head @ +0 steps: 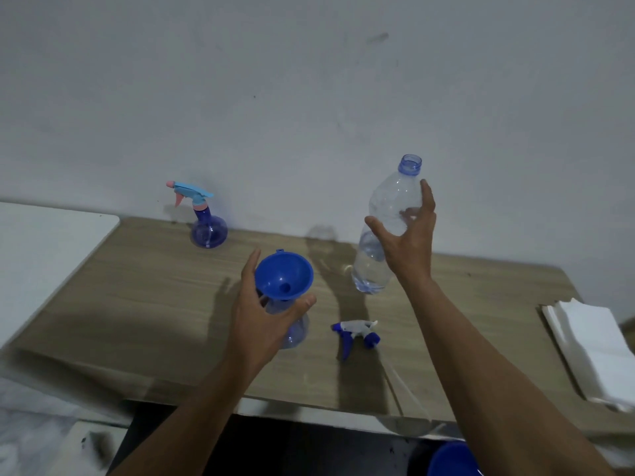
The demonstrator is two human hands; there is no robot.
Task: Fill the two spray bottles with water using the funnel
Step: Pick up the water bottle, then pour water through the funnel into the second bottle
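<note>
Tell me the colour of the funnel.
The funnel is solid blue; the head view shows it best.

Hidden behind the left hand (261, 321): most of the clear spray bottle (296, 333) near the middle of the wooden table (137, 304); grip there unclear. Screened by the right hand (409, 245): part of the water bottle (388, 201) farther back. Cropped and blurred at the table's right end: a white napkin stack (591, 348). Below the table's front edge, cut off: a blue rim (450, 460).

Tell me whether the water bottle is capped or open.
Open: the water bottle has no cap; its blue neck ends in a bare mouth.
</note>
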